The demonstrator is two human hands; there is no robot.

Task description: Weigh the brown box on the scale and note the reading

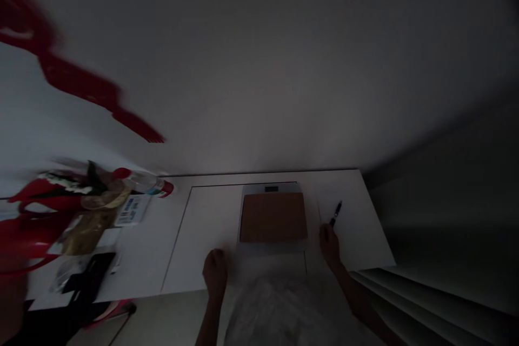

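Observation:
A digital scale [271, 249] lies on the white table, with a flat brown rectangular thing [273, 218] on top of it and a small dark display at its far edge. To its left and nearer to me is my left hand [214, 270], closed like a fist and slightly blurred. Nothing shows in its fingers. My right hand [330, 244], fingers curled, rests beyond the scale's right side. A dark pen [338, 210] sticks out from its fingertips, pointing away and to the right. Pale paper seems to lie under it; its edges are faint.
At the left lie a clear bottle with a red cap [148, 183], a white printed box [133, 210], flowers [68, 184], red objects [36, 232] and a black item [95, 275]. Red decorations [81, 81] hang on the wall behind. The white table [206, 221] ends at the right.

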